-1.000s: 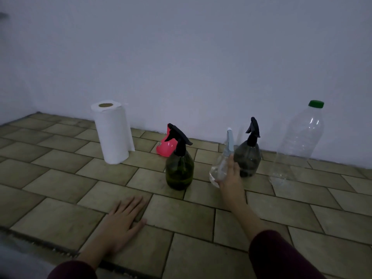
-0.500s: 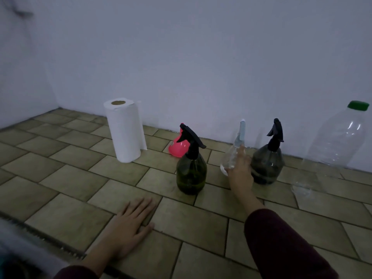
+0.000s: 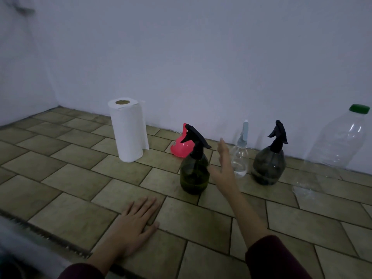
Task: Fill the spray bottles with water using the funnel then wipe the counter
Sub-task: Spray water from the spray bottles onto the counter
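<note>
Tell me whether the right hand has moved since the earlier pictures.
Yes. The right hand has let go of the clear spray bottle and opened, shifting left toward the green spray bottle.

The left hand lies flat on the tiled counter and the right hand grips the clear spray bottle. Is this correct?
Not quite. In the head view the right hand is open, hanging between the green spray bottle and the clear spray bottle, gripping nothing. The left hand does lie flat on the counter.
</note>
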